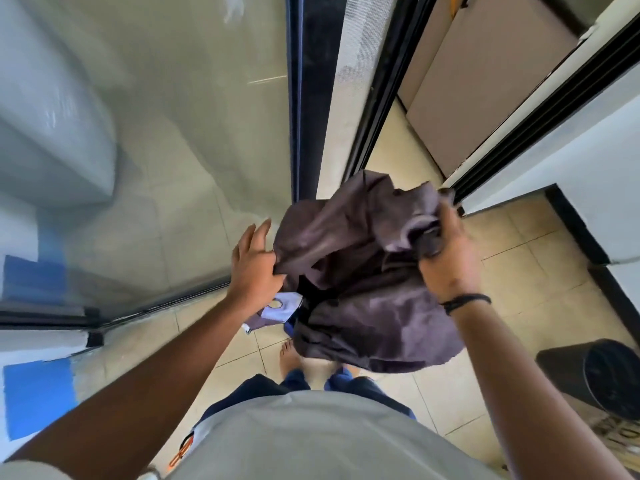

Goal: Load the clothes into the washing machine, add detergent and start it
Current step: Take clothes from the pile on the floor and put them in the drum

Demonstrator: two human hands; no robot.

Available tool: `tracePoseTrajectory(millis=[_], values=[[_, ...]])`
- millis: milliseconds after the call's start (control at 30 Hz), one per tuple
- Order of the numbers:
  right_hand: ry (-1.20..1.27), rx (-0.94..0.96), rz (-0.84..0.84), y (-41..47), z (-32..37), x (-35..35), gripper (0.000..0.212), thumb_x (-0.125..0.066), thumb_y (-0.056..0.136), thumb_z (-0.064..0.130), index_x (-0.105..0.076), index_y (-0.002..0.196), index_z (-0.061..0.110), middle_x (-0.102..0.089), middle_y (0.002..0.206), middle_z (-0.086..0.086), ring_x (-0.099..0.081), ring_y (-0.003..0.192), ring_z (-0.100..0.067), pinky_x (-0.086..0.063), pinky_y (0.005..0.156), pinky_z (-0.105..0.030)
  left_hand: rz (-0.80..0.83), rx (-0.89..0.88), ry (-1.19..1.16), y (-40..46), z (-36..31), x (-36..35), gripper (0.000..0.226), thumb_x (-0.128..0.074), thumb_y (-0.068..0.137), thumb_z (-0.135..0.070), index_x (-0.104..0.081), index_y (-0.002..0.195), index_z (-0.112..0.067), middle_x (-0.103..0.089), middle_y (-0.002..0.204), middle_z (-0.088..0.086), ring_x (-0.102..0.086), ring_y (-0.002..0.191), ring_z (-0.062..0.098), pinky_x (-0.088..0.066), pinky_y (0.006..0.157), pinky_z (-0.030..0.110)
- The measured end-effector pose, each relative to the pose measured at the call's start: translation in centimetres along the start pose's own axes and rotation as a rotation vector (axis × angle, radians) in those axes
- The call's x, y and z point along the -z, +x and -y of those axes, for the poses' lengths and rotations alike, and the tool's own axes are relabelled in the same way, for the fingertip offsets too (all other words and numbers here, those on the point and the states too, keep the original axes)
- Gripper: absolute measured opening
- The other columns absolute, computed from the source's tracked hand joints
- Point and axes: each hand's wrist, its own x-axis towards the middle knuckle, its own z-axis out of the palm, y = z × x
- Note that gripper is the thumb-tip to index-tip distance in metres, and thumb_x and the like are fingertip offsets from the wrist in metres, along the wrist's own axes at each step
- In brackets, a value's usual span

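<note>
Clutching crumpled purple cloth (360, 271), both hands

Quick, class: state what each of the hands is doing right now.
Left hand: pinches the purple garment with its thumb, fingers spread.
Right hand: grips the same garment.

Pale beige tiled floor (526, 271) with a black bin (595, 379) at the right and the person's bare foot (287, 358) standing on it.

left hand (254, 268) + right hand (446, 261) | grip purple clothes (363, 282) | above tiled floor (519, 289)
</note>
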Motion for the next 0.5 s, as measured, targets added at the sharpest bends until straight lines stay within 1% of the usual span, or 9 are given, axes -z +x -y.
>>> tracePoseTrajectory(millis=[67,100,167,233,300,333,400,467,500], values=[[-0.175,0.039,0.198,-0.7,-0.1,-2.5,0.081,-0.048,0.076,-0.008,-0.035,0.149,0.024,-0.041,0.149,-0.016,-0.058,0.116,-0.042,-0.054,0.091,-0.046,-0.096,-0.201,-0.012,-0.6,-1.5,1.4,0.019,-0.065,0.066,-0.012,-0.055,0.053,-0.003,-0.024,0.164,0.009,-0.021,0.148,0.042,-0.031,0.111,0.057],[-0.234,0.076,0.294,-1.1,0.1,-3.7,0.086,-0.048,0.077,-0.009,-0.031,0.153,0.028,-0.029,0.158,-0.012,-0.054,0.125,-0.041,-0.052,0.097,-0.047,-0.128,-0.289,-0.036,-0.8,-2.7,2.3,0.02,-0.059,0.065,-0.014,-0.048,0.05,-0.006,-0.023,0.164,0.008,-0.02,0.148,0.042,-0.032,0.11,0.057],[-0.254,0.194,0.451,-1.8,1.1,-5.8,0.083,-0.052,0.083,-0.005,-0.03,0.154,0.032,-0.016,0.164,-0.009,-0.046,0.134,-0.04,-0.048,0.104,-0.047,-0.137,-0.427,-0.083,-0.6,-5.4,3.6,0.019,-0.05,0.066,-0.02,-0.037,0.052,-0.017,-0.022,0.164,0.008,-0.019,0.149,0.042,-0.032,0.108,0.059],[-0.231,0.3,0.528,-2.6,2.6,-6.9,0.071,-0.06,0.09,0.009,-0.034,0.153,0.027,-0.017,0.165,-0.009,-0.042,0.139,-0.037,-0.041,0.108,-0.042,-0.126,-0.486,-0.136,-0.3,-7.2,3.9,0.015,-0.05,0.067,-0.025,-0.038,0.06,-0.019,-0.025,0.163,0.009,-0.019,0.149,0.04,-0.033,0.108,0.06],[-0.179,0.345,0.529,-3.3,3.6,-7.2,0.062,-0.061,0.094,0.016,-0.038,0.151,0.018,-0.025,0.163,-0.007,-0.043,0.138,-0.036,-0.04,0.107,-0.038,-0.135,-0.43,-0.259,-0.1,-7.6,3.2,0.016,-0.059,0.07,-0.025,-0.048,0.076,-0.015,-0.03,0.158,0.011,-0.024,0.148,0.036,-0.036,0.108,0.053],[-0.165,0.371,0.513,-3.5,3.6,-7.3,0.059,-0.061,0.094,0.017,-0.042,0.149,0.017,-0.027,0.162,-0.005,-0.045,0.136,-0.035,-0.042,0.105,-0.038,-0.129,-0.377,-0.353,0.2,-7.3,2.7,0.028,-0.067,0.072,-0.026,-0.05,0.089,-0.012,-0.03,0.154,0.012,-0.023,0.149,0.032,-0.037,0.11,0.047],[-0.175,0.473,0.48,-4.0,3.1,-7.4,0.055,-0.067,0.089,0.017,-0.054,0.142,0.018,-0.035,0.159,-0.003,-0.051,0.132,-0.033,-0.049,0.098,-0.038,-0.012,-0.3,-0.493,0.4,-6.4,2.3,0.075,-0.086,0.067,-0.03,-0.042,0.124,-0.006,-0.021,0.156,0.014,-0.018,0.152,0.024,-0.034,0.114,0.03],[-0.158,0.587,0.466,-4.7,2.6,-7.7,0.049,-0.071,0.084,0.018,-0.063,0.132,0.017,-0.046,0.152,-0.005,-0.058,0.125,-0.033,-0.057,0.088,-0.04,0.223,-0.298,-0.533,0.7,-5.4,2.0,0.121,-0.092,0.062,-0.032,-0.015,0.154,-0.016,-0.02,0.16,0.011,-0.031,0.148,0.021,-0.033,0.118,0.031],[-0.137,0.634,0.45,-5.2,2.8,-7.6,0.043,-0.069,0.084,0.019,-0.065,0.128,0.016,-0.051,0.148,-0.007,-0.061,0.121,-0.032,-0.059,0.083,-0.04,0.347,-0.323,-0.523,0.8,-5.2,1.8,0.129,-0.092,0.062,-0.03,-0.006,0.158,-0.024,-0.027,0.159,0.006,-0.038,0.143,0.017,-0.034,0.117,0.033]])
